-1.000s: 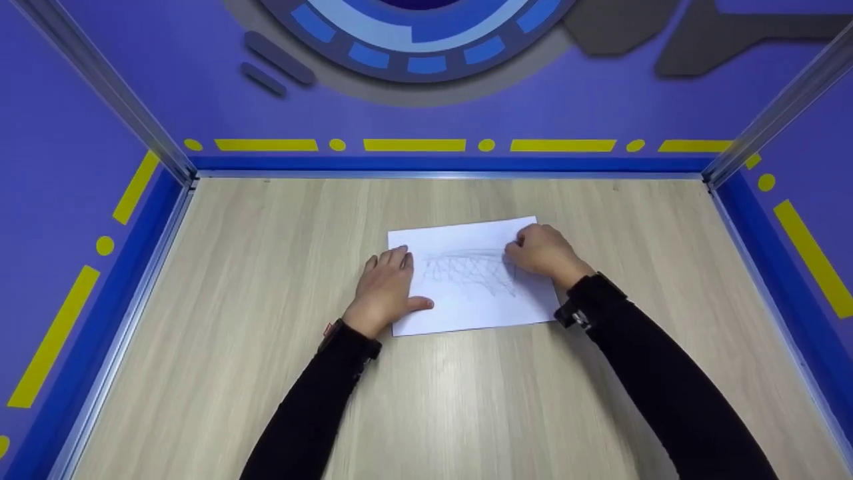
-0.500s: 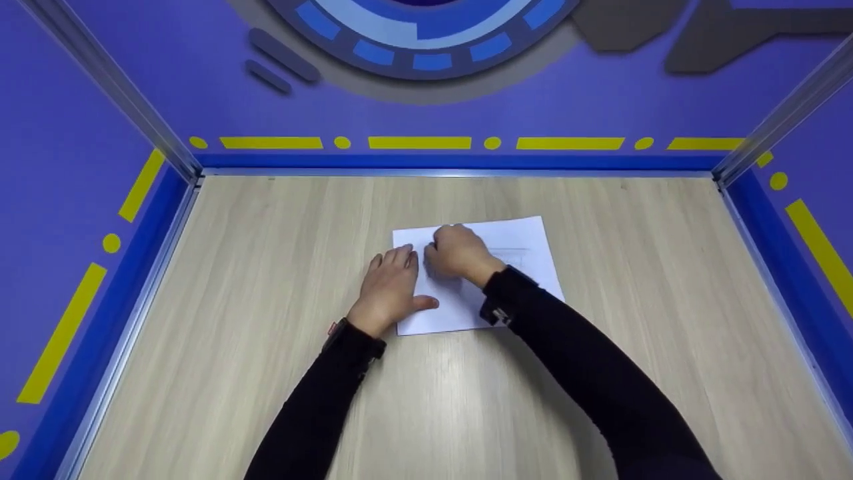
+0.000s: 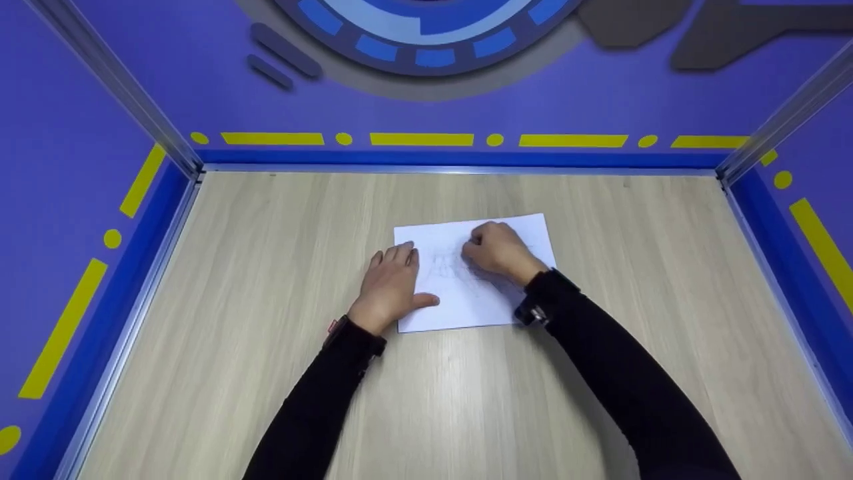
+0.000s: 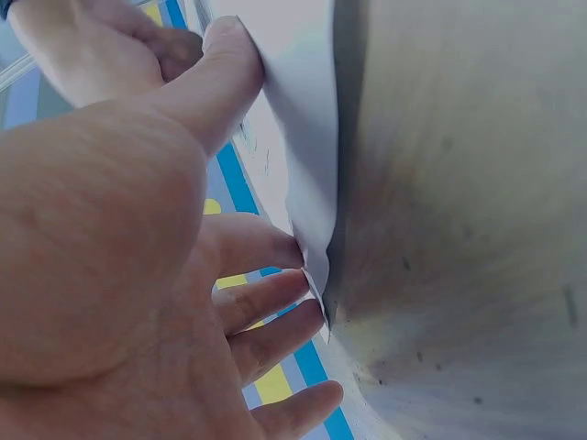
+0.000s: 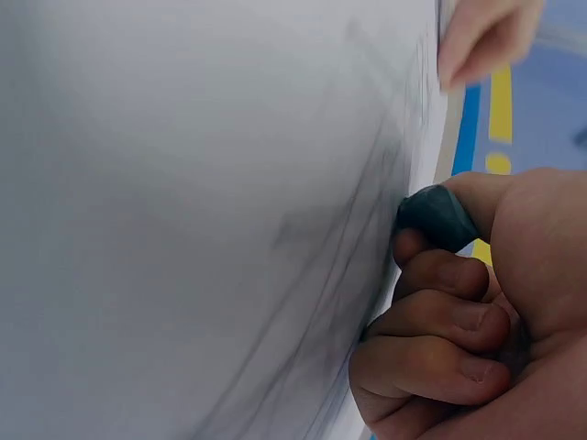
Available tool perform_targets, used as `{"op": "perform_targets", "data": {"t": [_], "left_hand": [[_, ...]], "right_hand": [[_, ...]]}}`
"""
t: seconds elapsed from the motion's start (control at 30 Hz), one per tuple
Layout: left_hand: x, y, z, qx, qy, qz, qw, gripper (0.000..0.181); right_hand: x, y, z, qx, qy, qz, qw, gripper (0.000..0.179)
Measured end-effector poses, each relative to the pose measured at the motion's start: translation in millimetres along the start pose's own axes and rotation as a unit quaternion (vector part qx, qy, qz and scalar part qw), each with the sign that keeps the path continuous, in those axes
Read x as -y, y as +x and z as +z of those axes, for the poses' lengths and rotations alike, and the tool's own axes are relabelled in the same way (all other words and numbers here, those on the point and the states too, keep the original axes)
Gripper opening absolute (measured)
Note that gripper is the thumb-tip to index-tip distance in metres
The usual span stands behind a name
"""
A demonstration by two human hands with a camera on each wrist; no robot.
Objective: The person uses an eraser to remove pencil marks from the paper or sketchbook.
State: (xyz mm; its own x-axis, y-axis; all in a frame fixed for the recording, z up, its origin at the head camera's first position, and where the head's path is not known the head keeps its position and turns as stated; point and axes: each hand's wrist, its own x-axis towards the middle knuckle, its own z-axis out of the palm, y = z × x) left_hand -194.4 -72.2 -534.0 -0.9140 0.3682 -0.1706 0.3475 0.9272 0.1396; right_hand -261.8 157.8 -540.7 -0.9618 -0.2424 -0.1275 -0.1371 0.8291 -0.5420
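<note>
A white sheet of paper lies on the table, with faint grey pencil lines across its middle. My left hand rests on the sheet's left edge, fingers spread and thumb out to the side. In the left wrist view the fingertips press at the paper's edge, which bends up slightly. My right hand is over the upper middle of the sheet. Between its thumb and index finger it pinches a small dark teal eraser, held against the paper; the other fingers curl in. The head view hides the eraser under the hand.
The light wood table surrounds the sheet. Blue panels with yellow marks stand along the back and both sides, joined by metal corner posts. Black sleeves and wrist straps cover both forearms.
My right hand swept left across the sheet, then partway back right. The pencil lines look fainter than a second ago. My left hand stays in place on the paper.
</note>
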Motion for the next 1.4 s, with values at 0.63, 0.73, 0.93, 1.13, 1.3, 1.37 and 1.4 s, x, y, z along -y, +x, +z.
{"op": "perform_targets", "data": {"t": [0.63, 0.73, 0.93, 1.13, 1.3, 1.37, 1.4], "left_hand": [[0.4, -0.6, 7.5, 0.021, -0.022, -0.009, 0.9995, 0.105], [-0.4, -1.1, 8.3, 0.022, -0.022, -0.006, 0.9995, 0.105], [-1.4, -1.2, 6.7, 0.02, -0.018, -0.004, 0.9996, 0.105], [-1.6, -0.5, 3.6, 0.013, -0.016, -0.001, 0.9998, 0.104], [-1.3, 0.7, 1.7, 0.001, -0.013, 0.008, 0.9999, 0.103], [-1.4, 1.0, 1.1, -0.006, -0.008, 0.012, 0.9999, 0.103], [-1.7, 1.1, 0.4, -0.01, -0.007, 0.015, 0.9998, 0.102]], "right_hand": [[-101.3, -44.2, -56.3, 0.01, -0.001, 0.119, 0.9928, 0.031], [-99.1, -45.5, -56.4, 0.018, -0.017, 0.121, 0.9923, 0.032], [-74.0, -39.4, -50.2, 0.001, -0.022, 0.101, 0.9946, 0.036], [-20.4, -20.3, -27.8, 0.004, -0.003, 0.03, 0.9995, 0.036], [26.3, -1.6, 0.9, 0.009, -0.024, 0.005, 0.9997, 0.037], [40.4, 5.0, 12.1, 0.015, -0.043, -0.002, 0.999, 0.036], [45.5, 7.7, 16.7, 0.014, -0.051, -0.004, 0.9986, 0.035]]}}
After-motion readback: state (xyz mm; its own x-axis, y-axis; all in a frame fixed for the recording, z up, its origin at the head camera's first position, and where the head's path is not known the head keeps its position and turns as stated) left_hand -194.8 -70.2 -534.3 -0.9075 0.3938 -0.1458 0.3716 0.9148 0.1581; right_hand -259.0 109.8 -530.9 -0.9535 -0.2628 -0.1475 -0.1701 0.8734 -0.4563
